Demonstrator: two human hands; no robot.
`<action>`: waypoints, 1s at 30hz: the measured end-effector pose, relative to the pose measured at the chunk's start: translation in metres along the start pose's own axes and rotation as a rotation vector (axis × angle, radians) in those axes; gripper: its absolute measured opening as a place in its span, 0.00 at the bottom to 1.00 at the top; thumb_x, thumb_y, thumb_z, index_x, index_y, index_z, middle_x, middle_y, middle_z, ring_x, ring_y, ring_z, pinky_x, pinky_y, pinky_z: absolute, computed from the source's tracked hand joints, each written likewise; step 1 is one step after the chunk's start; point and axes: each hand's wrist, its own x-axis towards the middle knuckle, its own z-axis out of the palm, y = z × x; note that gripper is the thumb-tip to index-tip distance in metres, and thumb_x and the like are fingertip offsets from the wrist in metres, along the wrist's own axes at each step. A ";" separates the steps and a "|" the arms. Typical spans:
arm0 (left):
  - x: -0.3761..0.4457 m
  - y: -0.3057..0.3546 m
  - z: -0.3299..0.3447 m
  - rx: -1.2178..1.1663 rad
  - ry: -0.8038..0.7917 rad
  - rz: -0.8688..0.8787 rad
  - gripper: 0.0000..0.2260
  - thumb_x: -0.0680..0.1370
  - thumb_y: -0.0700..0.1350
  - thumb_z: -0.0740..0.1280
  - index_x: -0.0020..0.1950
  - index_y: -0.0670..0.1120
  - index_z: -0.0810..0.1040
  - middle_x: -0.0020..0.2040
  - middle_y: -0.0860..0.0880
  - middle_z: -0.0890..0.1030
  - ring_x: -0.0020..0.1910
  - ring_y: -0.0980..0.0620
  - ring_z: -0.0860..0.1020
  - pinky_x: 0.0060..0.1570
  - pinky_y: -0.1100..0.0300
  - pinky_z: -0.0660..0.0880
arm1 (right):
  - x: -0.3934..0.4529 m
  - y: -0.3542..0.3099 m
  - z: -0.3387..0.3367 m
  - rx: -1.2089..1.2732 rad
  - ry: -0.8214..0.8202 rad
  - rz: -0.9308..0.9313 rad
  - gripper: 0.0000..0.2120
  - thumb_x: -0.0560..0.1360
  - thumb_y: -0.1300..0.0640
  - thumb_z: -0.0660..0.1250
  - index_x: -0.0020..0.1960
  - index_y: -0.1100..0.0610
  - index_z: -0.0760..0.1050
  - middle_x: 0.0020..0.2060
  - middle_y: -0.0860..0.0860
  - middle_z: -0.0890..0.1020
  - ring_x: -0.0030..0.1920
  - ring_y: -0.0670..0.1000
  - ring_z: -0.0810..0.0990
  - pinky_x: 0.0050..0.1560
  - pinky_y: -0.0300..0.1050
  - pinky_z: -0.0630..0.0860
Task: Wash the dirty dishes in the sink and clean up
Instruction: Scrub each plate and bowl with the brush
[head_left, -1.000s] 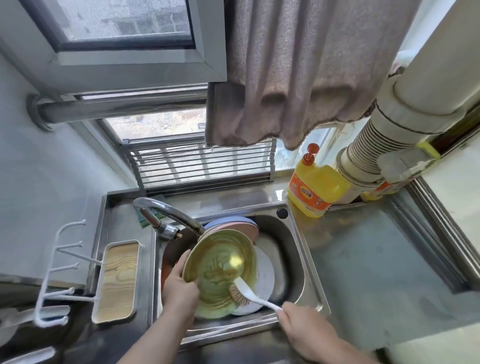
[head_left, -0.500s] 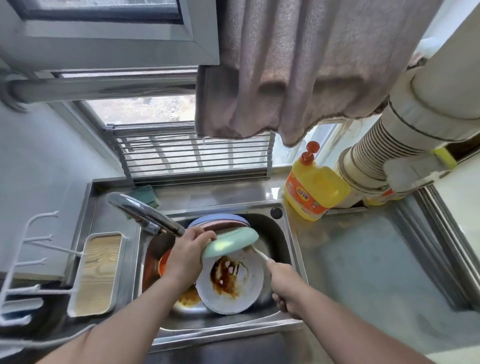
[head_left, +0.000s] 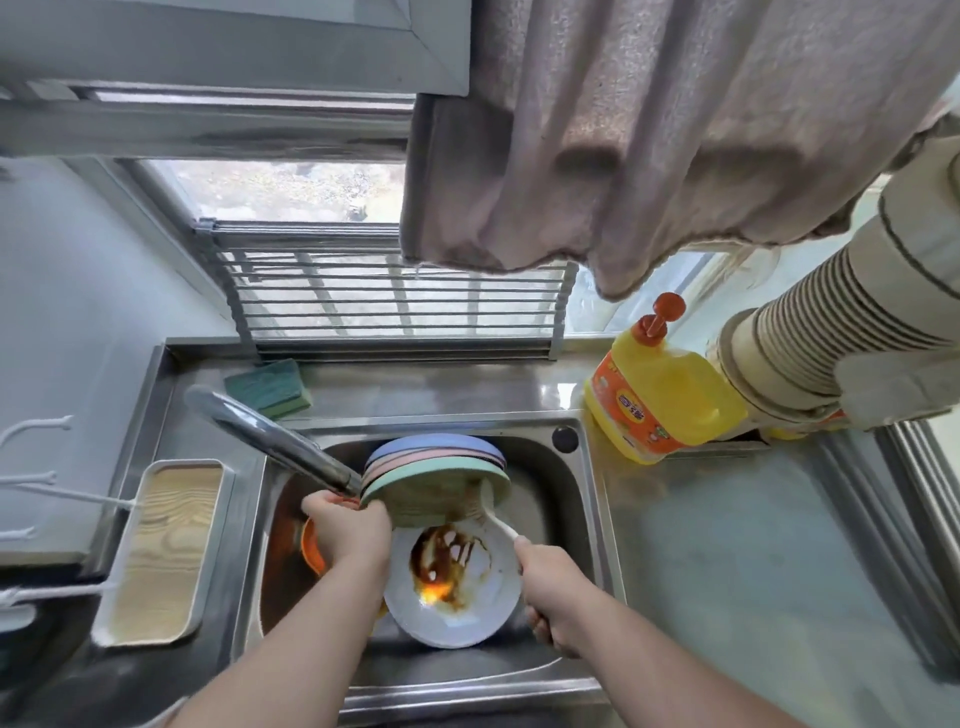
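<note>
- Between the two hands, over the steel sink (head_left: 582, 499), a green plate (head_left: 431, 493) is held tilted, its underside turned toward the viewer.
- Left hand (head_left: 348, 535) grips the plate's near-left rim; the curved faucet (head_left: 270, 441) ends just above this hand.
- Right hand (head_left: 556, 597) is closed around the white handle of one dish brush (head_left: 488, 512), whose bristles touch the plate's right side.
- Below both hands lies one white plate (head_left: 467, 608), smeared with brown sauce; an orange dish (head_left: 311, 545) peeks out left of the left wrist.
- Behind the green plate stand what look like two more plates, pink and blue (head_left: 436, 449).
- Beyond the right hand stands one yellow detergent bottle (head_left: 660, 400); beyond the left, one sponge (head_left: 270, 387).
- Likely light, stiff and slippery when wet, the plate is best held firmly at its rim.
</note>
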 end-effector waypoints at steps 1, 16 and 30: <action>-0.001 -0.008 0.005 -0.037 -0.005 -0.021 0.16 0.76 0.37 0.70 0.60 0.44 0.69 0.50 0.45 0.78 0.51 0.38 0.79 0.50 0.52 0.73 | 0.001 0.006 0.000 -0.012 0.002 -0.014 0.21 0.85 0.41 0.51 0.52 0.55 0.75 0.25 0.50 0.68 0.22 0.47 0.63 0.25 0.36 0.59; 0.028 -0.096 0.041 0.753 -0.350 0.126 0.20 0.84 0.41 0.58 0.76 0.48 0.69 0.71 0.44 0.70 0.64 0.46 0.77 0.58 0.52 0.78 | 0.015 0.022 0.004 -0.330 0.138 -0.209 0.19 0.84 0.43 0.52 0.43 0.49 0.75 0.37 0.47 0.78 0.34 0.47 0.76 0.37 0.42 0.71; 0.085 -0.108 0.050 0.658 -0.349 0.317 0.10 0.83 0.55 0.59 0.53 0.54 0.79 0.51 0.49 0.82 0.51 0.47 0.80 0.60 0.47 0.78 | 0.022 0.017 0.040 -0.490 0.168 -0.326 0.21 0.86 0.43 0.51 0.55 0.54 0.78 0.53 0.49 0.79 0.49 0.44 0.76 0.54 0.38 0.72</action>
